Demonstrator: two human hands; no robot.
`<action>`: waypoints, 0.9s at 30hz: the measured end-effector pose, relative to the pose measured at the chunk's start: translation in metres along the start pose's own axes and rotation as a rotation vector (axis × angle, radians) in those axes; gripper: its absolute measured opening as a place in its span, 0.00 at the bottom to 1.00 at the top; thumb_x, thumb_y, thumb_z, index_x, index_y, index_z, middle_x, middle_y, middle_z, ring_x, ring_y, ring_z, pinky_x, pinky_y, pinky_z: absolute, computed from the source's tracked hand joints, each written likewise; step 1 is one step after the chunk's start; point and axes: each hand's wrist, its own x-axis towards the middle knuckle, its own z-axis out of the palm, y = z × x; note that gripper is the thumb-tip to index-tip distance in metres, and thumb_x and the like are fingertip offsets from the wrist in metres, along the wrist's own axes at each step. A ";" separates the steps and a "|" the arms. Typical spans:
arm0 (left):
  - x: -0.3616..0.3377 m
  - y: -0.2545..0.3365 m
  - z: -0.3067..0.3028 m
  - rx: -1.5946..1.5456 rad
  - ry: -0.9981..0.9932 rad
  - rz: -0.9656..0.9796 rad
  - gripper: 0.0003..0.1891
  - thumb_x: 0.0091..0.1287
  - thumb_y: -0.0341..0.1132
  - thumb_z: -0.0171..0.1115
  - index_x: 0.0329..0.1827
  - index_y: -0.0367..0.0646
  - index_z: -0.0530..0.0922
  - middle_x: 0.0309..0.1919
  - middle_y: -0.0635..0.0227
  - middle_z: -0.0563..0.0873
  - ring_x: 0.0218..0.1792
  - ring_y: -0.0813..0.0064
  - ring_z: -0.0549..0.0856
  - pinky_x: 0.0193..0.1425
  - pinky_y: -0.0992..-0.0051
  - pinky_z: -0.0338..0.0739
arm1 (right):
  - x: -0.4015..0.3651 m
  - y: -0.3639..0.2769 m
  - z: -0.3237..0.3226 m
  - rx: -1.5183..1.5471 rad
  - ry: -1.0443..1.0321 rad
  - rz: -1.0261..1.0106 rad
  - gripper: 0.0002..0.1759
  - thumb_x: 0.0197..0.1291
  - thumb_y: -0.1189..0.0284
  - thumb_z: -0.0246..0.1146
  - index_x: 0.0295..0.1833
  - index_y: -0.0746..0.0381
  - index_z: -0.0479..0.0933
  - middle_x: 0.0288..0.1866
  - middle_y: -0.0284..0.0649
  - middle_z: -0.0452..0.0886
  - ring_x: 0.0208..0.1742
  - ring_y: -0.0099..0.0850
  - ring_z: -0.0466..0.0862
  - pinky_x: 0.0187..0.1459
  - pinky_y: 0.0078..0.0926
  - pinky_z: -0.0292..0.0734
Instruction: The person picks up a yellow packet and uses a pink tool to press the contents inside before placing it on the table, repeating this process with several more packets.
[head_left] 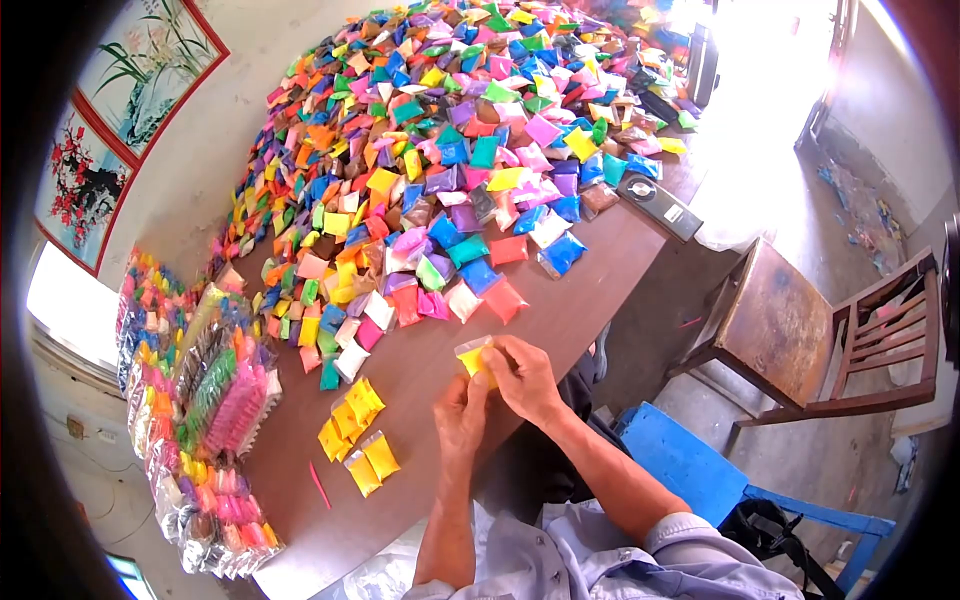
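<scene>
A small clear packet with yellow filling point(478, 365) is held up over the near edge of the table between my two hands. My right hand point(524, 380) pinches its right side. From below, my left hand point(461, 412) grips the lower edge, its fingers closed and partly hidden behind the thumb. To the left of my hands, several similar yellow packets point(352, 418) lie grouped on the brown tabletop point(420, 350). Beside them rests a thin pink tool point(320, 485), whose kind I cannot make out.
A large heap of multicoloured packets point(440, 170) covers the table's far side. Bagged bundles of coloured packets point(220, 400) line the left edge. A dark rectangular device point(660, 205) lies at the right edge. On the right stand a wooden chair point(770, 320) and a blue seat point(680, 460).
</scene>
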 end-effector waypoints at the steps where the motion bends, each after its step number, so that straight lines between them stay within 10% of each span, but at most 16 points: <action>1: 0.000 0.000 0.001 0.023 0.010 0.009 0.20 0.81 0.45 0.65 0.38 0.35 0.82 0.27 0.69 0.83 0.33 0.81 0.80 0.36 0.71 0.77 | 0.000 0.000 0.000 -0.020 0.009 -0.017 0.12 0.74 0.68 0.67 0.50 0.67 0.84 0.40 0.51 0.87 0.37 0.43 0.89 0.39 0.34 0.83; 8: 0.001 -0.023 -0.002 -0.052 0.073 0.001 0.18 0.84 0.47 0.61 0.45 0.41 0.85 0.29 0.74 0.84 0.30 0.86 0.81 0.33 0.82 0.74 | 0.002 -0.014 -0.002 -0.060 -0.106 0.047 0.13 0.74 0.67 0.67 0.51 0.68 0.84 0.41 0.51 0.88 0.38 0.42 0.90 0.41 0.31 0.83; 27: -0.002 0.008 0.003 0.069 0.176 -0.015 0.19 0.83 0.46 0.62 0.41 0.36 0.83 0.27 0.72 0.79 0.31 0.83 0.75 0.33 0.75 0.72 | 0.001 -0.001 -0.003 -0.076 -0.161 0.033 0.14 0.72 0.68 0.67 0.55 0.67 0.84 0.46 0.50 0.89 0.39 0.38 0.90 0.38 0.31 0.83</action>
